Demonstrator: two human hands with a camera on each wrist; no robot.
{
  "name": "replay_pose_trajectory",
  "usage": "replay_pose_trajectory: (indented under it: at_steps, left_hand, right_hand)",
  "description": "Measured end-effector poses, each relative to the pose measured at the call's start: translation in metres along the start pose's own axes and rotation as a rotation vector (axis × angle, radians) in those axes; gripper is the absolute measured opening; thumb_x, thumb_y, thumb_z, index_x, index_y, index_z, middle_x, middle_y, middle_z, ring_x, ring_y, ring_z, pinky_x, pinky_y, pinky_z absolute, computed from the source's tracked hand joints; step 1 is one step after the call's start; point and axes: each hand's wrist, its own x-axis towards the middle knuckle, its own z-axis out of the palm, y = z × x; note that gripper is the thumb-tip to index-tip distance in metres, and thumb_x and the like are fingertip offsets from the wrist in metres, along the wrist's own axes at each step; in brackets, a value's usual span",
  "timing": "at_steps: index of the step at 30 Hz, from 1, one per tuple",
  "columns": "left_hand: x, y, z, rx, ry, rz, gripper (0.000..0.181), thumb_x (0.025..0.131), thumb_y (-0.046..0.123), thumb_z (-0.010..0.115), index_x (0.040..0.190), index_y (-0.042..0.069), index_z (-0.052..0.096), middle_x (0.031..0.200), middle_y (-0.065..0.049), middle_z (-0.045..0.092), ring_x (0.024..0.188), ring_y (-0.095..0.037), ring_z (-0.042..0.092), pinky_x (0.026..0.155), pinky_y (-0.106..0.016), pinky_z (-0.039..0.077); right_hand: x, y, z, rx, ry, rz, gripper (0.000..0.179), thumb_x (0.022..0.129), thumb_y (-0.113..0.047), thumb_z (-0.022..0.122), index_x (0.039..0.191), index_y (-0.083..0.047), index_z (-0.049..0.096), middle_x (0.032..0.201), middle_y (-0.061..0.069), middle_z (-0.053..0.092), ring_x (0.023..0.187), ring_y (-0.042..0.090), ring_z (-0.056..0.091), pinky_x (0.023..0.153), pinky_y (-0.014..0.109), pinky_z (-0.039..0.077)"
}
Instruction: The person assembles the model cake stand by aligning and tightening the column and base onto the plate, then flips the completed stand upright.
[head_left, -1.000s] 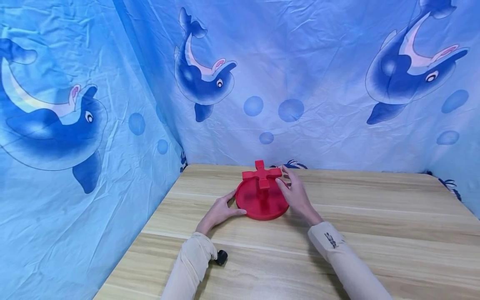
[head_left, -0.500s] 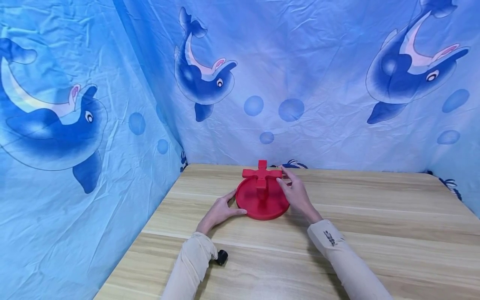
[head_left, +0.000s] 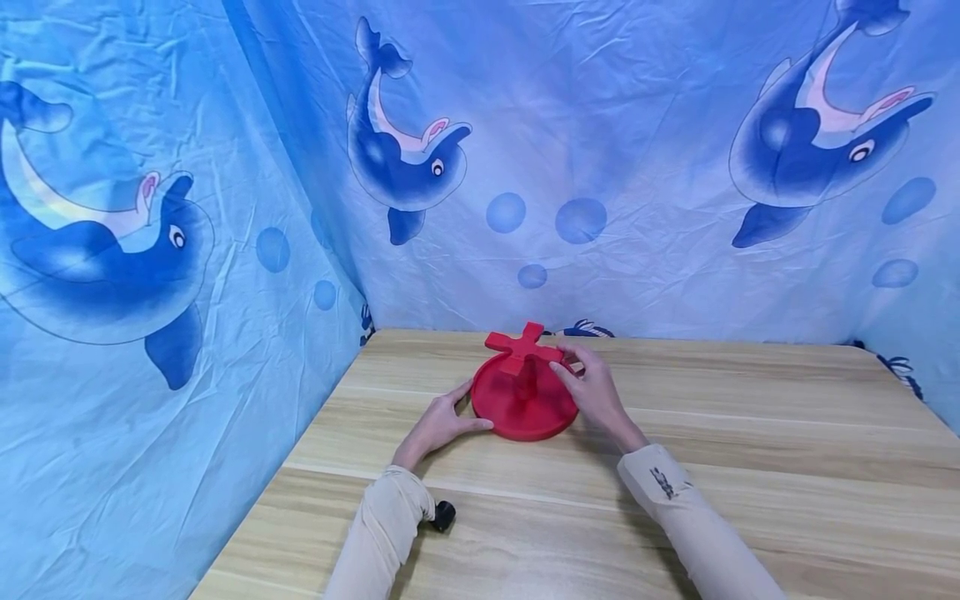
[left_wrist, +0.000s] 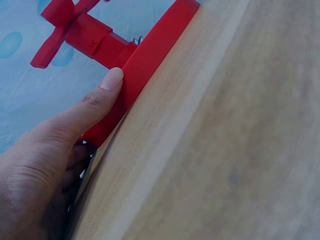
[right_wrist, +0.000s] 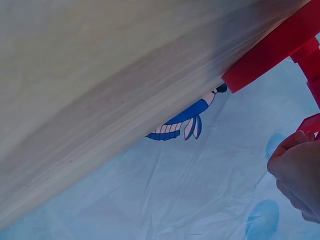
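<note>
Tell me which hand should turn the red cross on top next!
Probably the right hand: it pinches one end of the red cross. The left hand is lower down, holding the side of the round red base, so it seems better placed for steadying.

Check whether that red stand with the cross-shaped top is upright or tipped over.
Upright: its round base sits flat on the wood-grain table, and the post rises from it to the cross-shaped top.
</note>
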Motion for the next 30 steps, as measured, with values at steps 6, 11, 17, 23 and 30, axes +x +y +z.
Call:
replay_pose_trajectory:
  at_steps: [6, 11, 17, 23, 30]
  left_hand:
    - [0.000, 0.000, -0.001, 0.008, -0.008, -0.004, 0.101, 0.081, 0.054, 0.086, 0.161, 0.014, 0.039, 0.160, -0.015, 0.042, 0.147, -0.033, 0.039, 0.114, -0.051, 0.040]
    - [0.000, 0.001, -0.002, 0.008, -0.009, -0.005, 0.101, 0.082, 0.052, 0.086, 0.161, 0.011, 0.038, 0.160, -0.017, 0.042, 0.147, -0.034, 0.038, 0.114, -0.051, 0.039]
    - [-0.001, 0.002, -0.001, 0.004, -0.011, -0.015, 0.101, 0.081, 0.052, 0.087, 0.161, 0.014, 0.038, 0.160, -0.014, 0.042, 0.148, -0.033, 0.037, 0.115, -0.050, 0.039]
    - [-0.001, 0.002, -0.001, 0.001, -0.009, -0.022, 0.102, 0.081, 0.051, 0.087, 0.161, 0.012, 0.038, 0.159, -0.016, 0.042, 0.147, -0.034, 0.038, 0.114, -0.052, 0.039]
    - [0.000, 0.004, 0.000, -0.003, -0.011, -0.031, 0.101, 0.082, 0.050, 0.087, 0.161, 0.012, 0.038, 0.160, -0.015, 0.042, 0.148, -0.035, 0.036, 0.115, -0.053, 0.039]
  right_hand:
    - [-0.007, -0.005, 0.001, 0.009, 0.006, -0.017, 0.043, 0.095, -0.011, 0.077, 0.136, -0.004, 0.065, 0.118, 0.012, 0.066, 0.106, 0.028, 0.061, 0.079, 0.031, 0.057]
    - [-0.017, -0.014, 0.003, 0.056, -0.024, 0.004, 0.042, 0.095, -0.012, 0.077, 0.135, -0.003, 0.066, 0.120, 0.013, 0.066, 0.105, 0.029, 0.062, 0.079, 0.027, 0.058]
    - [-0.020, -0.019, 0.001, 0.084, 0.031, 0.052, 0.035, 0.100, -0.014, 0.071, 0.131, -0.001, 0.066, 0.115, 0.014, 0.067, 0.102, 0.028, 0.061, 0.077, 0.023, 0.054]
    - [-0.010, -0.013, 0.000, 0.037, 0.122, 0.066, 0.038, 0.101, -0.015, 0.069, 0.134, 0.003, 0.061, 0.114, 0.016, 0.065, 0.104, 0.029, 0.059, 0.079, 0.031, 0.053]
    - [0.000, -0.006, 0.001, 0.026, 0.021, 0.076, 0.058, 0.102, -0.015, 0.068, 0.154, -0.002, 0.046, 0.139, 0.019, 0.056, 0.126, 0.037, 0.055, 0.096, 0.051, 0.055]
